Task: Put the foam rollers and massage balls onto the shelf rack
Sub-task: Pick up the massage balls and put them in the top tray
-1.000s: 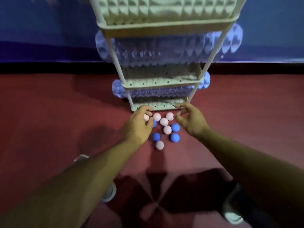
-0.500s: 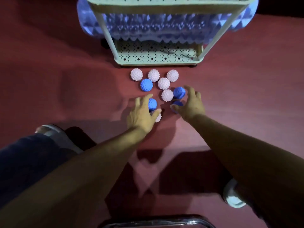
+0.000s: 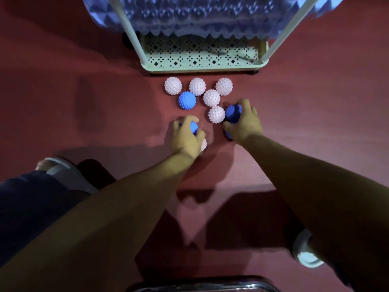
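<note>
Several spiky massage balls lie on the red floor in front of the pale green shelf rack (image 3: 202, 65). White balls (image 3: 197, 86) form the far cluster, with one free blue ball (image 3: 187, 100) among them. My left hand (image 3: 186, 137) is curled over a blue ball (image 3: 194, 127), and a white ball (image 3: 203, 145) peeks out under its palm. My right hand (image 3: 244, 123) grips another blue ball (image 3: 232, 113); a second blue ball (image 3: 228, 134) shows beneath its heel. A blue foam roller (image 3: 202, 15) lies on a higher rack tier.
The rack's bottom perforated tray (image 3: 168, 51) holds nothing visible. My shoes (image 3: 52, 165) (image 3: 305, 253) stand left and right on the floor. A chrome bar (image 3: 200, 286) runs along the bottom edge. White rack posts (image 3: 130, 34) rise at the front corners.
The view has moved closer over the balls. Both hands have closed down: the left now wraps a blue ball, the right wraps the blue ball beside the white one.
</note>
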Demonstrator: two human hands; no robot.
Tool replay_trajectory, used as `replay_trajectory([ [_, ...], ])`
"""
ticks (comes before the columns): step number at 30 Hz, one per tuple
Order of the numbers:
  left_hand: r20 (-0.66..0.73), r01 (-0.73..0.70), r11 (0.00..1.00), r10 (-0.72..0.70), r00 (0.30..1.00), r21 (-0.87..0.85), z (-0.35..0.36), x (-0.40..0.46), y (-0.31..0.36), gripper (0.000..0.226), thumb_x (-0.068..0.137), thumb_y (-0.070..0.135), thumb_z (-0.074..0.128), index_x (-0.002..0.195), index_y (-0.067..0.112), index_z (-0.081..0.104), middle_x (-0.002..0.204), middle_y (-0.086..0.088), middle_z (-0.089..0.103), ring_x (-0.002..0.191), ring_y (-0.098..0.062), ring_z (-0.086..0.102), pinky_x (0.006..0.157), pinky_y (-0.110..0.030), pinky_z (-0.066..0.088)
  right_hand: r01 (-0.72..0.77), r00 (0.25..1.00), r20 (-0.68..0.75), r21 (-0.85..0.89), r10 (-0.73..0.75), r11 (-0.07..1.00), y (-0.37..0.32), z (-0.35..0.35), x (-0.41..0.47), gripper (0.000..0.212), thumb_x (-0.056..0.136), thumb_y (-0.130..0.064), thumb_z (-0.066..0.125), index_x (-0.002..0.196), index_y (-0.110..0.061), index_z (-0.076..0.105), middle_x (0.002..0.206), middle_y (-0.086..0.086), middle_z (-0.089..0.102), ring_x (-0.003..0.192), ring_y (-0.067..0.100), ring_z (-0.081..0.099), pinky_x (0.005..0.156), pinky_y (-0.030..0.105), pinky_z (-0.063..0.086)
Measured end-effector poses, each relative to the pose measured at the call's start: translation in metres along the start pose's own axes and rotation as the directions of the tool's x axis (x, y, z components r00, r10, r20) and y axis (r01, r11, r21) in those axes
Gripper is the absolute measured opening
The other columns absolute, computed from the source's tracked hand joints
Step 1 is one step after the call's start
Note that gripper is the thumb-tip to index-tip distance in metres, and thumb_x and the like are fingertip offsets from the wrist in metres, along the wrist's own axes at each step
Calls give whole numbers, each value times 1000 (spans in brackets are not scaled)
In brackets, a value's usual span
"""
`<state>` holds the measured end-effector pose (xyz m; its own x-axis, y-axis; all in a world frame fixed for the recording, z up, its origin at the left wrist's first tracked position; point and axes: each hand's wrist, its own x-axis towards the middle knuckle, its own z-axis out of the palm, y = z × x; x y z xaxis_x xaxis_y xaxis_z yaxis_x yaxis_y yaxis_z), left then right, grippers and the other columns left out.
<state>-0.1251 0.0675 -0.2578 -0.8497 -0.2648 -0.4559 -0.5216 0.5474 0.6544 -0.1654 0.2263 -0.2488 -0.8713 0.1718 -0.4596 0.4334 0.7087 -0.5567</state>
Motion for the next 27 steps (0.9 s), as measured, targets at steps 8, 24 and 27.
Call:
replay_trajectory([
  [8, -43, -181, 904, 179, 983, -387, -64, -29, 23, 33, 80, 10, 57, 105, 33, 59, 98, 2, 63, 76, -11, 55, 70, -17, 45, 208, 977, -92, 234, -191, 950, -16, -40, -59, 57, 71, -21, 76, 118, -37, 47, 117, 3, 51, 94, 23, 60, 86, 43, 55],
  [24, -177, -696, 681, 674, 717, -227, -326, -224, 240, 45, 73, 32, 65, 116, 43, 57, 110, 11, 67, 95, -12, 66, 92, -35, 53, 709, 690, -499, 323, -524, 627, -211, -263, -281, 44, 84, -17, 62, 121, -37, 51, 121, -6, 59, 96, 10, 61, 83, 37, 55],
  [27, -261, -745, 644, 699, 666, -177, -375, -255, 277, 38, 70, 38, 64, 105, 52, 58, 106, 1, 69, 89, -17, 68, 87, -37, 55, 767, 631, -543, 332, -553, 550, -250, -306, -314, 41, 86, -10, 64, 118, -32, 52, 108, -26, 58, 83, 1, 59, 78, 24, 52],
])
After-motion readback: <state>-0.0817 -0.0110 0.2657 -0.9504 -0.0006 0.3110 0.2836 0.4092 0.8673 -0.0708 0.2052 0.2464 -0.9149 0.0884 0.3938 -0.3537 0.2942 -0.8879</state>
